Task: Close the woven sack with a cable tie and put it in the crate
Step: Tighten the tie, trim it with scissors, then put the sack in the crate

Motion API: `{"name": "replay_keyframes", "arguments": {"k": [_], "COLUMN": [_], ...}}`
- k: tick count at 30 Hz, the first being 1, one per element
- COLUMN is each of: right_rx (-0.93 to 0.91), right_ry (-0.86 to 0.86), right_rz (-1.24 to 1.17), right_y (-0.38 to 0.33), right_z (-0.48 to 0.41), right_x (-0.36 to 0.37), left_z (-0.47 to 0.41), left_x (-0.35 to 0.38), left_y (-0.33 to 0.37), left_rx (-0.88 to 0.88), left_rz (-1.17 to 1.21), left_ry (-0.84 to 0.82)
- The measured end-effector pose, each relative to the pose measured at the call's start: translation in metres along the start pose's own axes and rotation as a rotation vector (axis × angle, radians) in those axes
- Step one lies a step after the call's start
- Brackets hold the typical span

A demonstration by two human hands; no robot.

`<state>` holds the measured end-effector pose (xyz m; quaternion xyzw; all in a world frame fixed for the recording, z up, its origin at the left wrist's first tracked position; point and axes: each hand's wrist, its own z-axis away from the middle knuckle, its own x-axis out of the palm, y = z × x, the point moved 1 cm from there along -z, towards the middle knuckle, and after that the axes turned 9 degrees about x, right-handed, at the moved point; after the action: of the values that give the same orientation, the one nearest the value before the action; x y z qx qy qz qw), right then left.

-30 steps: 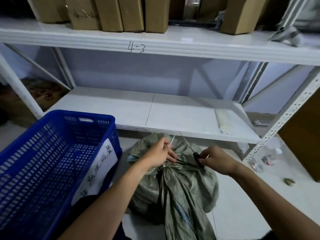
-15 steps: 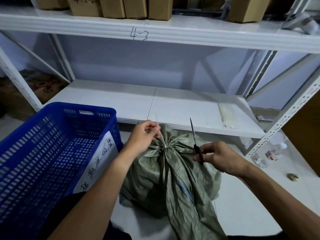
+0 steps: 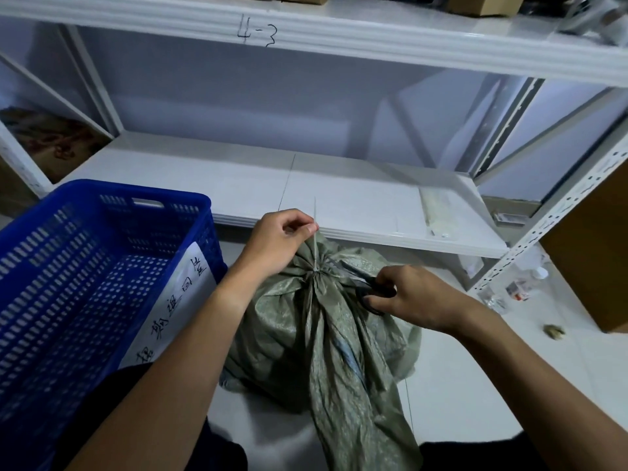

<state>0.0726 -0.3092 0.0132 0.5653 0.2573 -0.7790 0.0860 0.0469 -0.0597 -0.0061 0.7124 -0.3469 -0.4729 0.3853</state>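
Observation:
A grey-green woven sack (image 3: 306, 334) lies on the floor, its neck bunched and cinched by a pale cable tie (image 3: 316, 253). The tie's long tail stands up from the knot. My left hand (image 3: 278, 243) pinches that tail between thumb and fingers above the neck. My right hand (image 3: 407, 297) holds black-handled scissors (image 3: 368, 294), blades pointing left along the sack toward the knot. The blue perforated plastic crate (image 3: 102, 205) stands to the left of the sack and looks empty, with a white handwritten label on its side.
A white metal shelf rack (image 3: 339, 212) stands right behind the sack, marked "4-3" on its upper beam. A bag of cable ties (image 3: 436, 215) lies on the lower shelf at right. Small bottles (image 3: 520, 287) and a cardboard box (image 3: 591, 266) sit on the floor at right.
My right hand has lowered the scissors from upright to lying across the sack, blades toward the tie. My left hand has kept its pinch on the tail, pulling it straight up.

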Motion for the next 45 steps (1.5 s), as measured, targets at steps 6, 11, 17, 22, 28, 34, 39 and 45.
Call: {"name": "replay_keyframes", "arguments": {"k": [6, 11, 17, 22, 28, 34, 39, 45], "right_rx": [-0.038, -0.055, -0.08, -0.095, -0.095, -0.109, -0.122, -0.124], "right_ry": [0.11, 0.138, 0.152, 0.157, 0.18, 0.184, 0.174, 0.166], "right_rz": [0.17, 0.196, 0.22, 0.209, 0.227, 0.228, 0.236, 0.246], "right_y": [-0.02, -0.034, -0.037, -0.037, -0.033, -0.032, -0.034, -0.037], "right_z": [-0.008, -0.015, -0.027, -0.029, -0.031, -0.031, -0.028, -0.024], "right_x": [-0.001, 0.0, 0.008, 0.012, 0.017, 0.02, 0.021, 0.019], "left_z": [-0.003, 0.0, 0.003, 0.005, 0.004, 0.004, 0.004, 0.003], "left_x": [0.004, 0.006, 0.009, 0.009, 0.007, 0.002, 0.0, -0.002], "left_y": [0.008, 0.013, 0.015, 0.019, 0.022, 0.024, 0.024, 0.022], "left_rx": [0.072, 0.066, 0.075, 0.059, 0.038, 0.037, 0.036, 0.057], "left_rz": [-0.009, 0.021, 0.013, 0.018, 0.079, 0.081, 0.06, -0.019], "left_ry": [-0.038, -0.054, -0.046, -0.052, -0.045, -0.046, -0.034, -0.015]}}
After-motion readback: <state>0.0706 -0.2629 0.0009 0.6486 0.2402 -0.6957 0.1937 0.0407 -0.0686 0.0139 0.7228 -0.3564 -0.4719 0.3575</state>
